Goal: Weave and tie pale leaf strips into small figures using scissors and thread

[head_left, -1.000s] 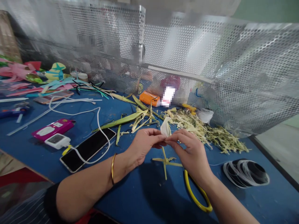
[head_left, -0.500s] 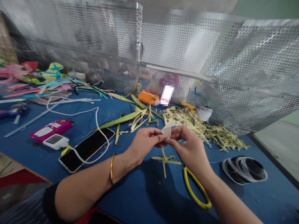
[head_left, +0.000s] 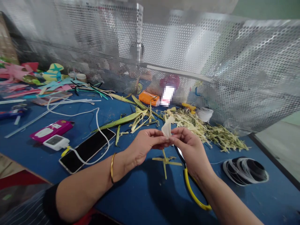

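Two-handed pinch above a blue table (head_left: 131, 203). The pale petal-like piece (head_left: 167, 126) is upright, slightly tilted, between the hands near the centre of the scene, above the table. The left hand (head_left: 146, 143) has thumb and forefinger closed on its lower end, the other fingers curled beneath. The right hand (head_left: 191, 148) closes thumb and fingertips on the right side of the same end; the fingertips of the two hands meet or nearly meet, and any contact between them cannot be settled.

The lower end of the piece is hidden by the fingertips, so its full shape cannot be told. Yellow-handled scissors (head_left: 191, 189) lie under the right hand and forearm, which cover part of the blades and handle. A cross of narrow strips (head_left: 165, 160) lies on the table just nearer than the hands, its far arm running up to the left hand. The far heap of pale shreds (head_left: 194, 123) is partly covered by the right hand. The bright screen (head_left: 167, 95) at the far side is pixelated; shapes behind the perforated metal panel (head_left: 178, 47) are indistinct. Both forearms are cut off by the frame or sleeve.
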Demonstrator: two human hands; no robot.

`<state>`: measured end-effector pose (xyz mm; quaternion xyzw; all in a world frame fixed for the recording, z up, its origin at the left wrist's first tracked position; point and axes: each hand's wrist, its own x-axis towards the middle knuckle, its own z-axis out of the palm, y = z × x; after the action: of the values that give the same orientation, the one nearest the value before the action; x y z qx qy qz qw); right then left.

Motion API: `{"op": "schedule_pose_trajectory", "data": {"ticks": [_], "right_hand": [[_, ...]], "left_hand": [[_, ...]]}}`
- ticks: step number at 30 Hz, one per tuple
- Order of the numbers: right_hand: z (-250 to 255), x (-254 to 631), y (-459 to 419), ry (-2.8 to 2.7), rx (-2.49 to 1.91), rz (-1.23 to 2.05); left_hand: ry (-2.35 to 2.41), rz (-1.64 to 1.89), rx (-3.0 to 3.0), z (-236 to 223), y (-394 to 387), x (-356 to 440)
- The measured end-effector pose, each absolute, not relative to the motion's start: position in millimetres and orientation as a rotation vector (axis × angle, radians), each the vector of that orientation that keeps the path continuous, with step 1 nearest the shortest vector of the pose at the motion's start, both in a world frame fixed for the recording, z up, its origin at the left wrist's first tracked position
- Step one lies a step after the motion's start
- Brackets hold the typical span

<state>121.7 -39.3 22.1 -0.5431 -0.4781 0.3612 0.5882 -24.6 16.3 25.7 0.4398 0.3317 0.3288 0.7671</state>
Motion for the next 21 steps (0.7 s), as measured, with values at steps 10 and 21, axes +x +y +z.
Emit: {"op": "schedule_pose_trajectory", "data": {"ticks": [10, 21], "right_hand": [[28.8, 131.1, -42.2, -1.917, -1.182, -0.347], [26.4, 128.9, -40.4, -2.021, -1.122, -0.588]], "left_hand": [[0.772, 0.742, 0.914, 26.6, 18.2, -27.3], [0.811, 0.749, 0.891, 22.6, 16.1, -25.8]]}}
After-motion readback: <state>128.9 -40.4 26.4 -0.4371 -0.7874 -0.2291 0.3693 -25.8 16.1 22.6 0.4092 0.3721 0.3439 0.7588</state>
